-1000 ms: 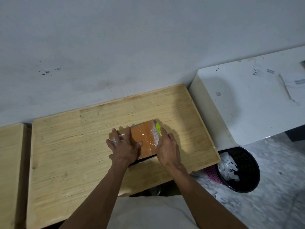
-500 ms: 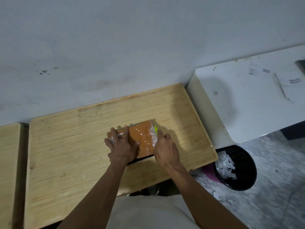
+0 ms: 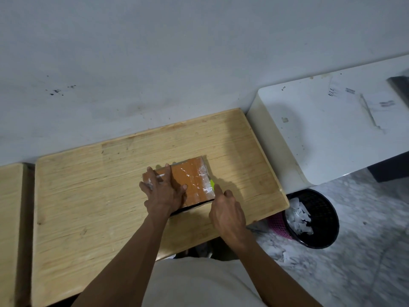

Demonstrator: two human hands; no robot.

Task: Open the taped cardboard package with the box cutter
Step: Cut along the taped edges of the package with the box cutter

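While the left hand (image 3: 164, 191) has kept its place, pressed flat on the package (image 3: 192, 183) with fingers spread toward 12 o'clock, the right hand (image 3: 226, 212) has drawn back toward 6 o'clock along the package's 3 o'clock edge. A second ago the cutter (image 3: 212, 184) showed its yellow-green tip near the far corner of that edge; now the tip sits lower, roughly midway down the side. That suggests the blade is being pulled through the tape on that side, with the near part of the seam probably yet to be slit. The package itself has hardly shifted: it lies near the middle of the wooden counter (image 3: 88, 196), orange-brown under glossy clear tape, a dark gap showing along its 6 o'clock edge.

The right hand is curled round the cutter, forefinger stretched forward along it, so only the bright tip shows beyond the knuckles; the blade itself is hidden. The left hand holds nothing, its straight fingers and palm simply bearing down on the package's 9 o'clock half to steady it.
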